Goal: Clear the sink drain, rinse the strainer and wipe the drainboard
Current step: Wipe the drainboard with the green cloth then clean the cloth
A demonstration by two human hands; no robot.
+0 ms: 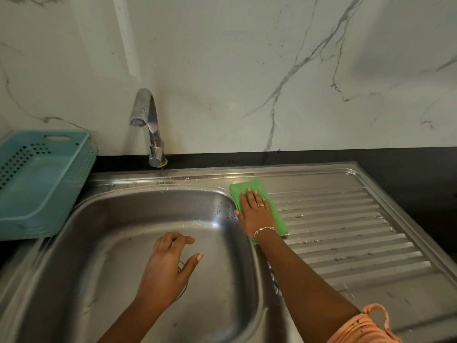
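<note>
A folded green cloth (pixel 257 189) lies on the near-left corner of the ribbed steel drainboard (pixel 346 231), beside the sink basin (pixel 111 231). My right hand (pixel 254 214) presses flat on the cloth, fingers spread and pointing toward the wall. My left hand (pixel 170 266) hovers over the basin with fingers apart, holding nothing. It covers most of the drain; only a sliver of the drain ring (pixel 183 290) shows at its right edge. The strainer cannot be made out.
A chrome tap (pixel 148 125) stands behind the basin, not running. A teal plastic basket (pixel 42 184) sits on the black counter (pixel 408 164) at left. Water droplets dot the drainboard ribs and basin rim. A marbled white wall rises behind.
</note>
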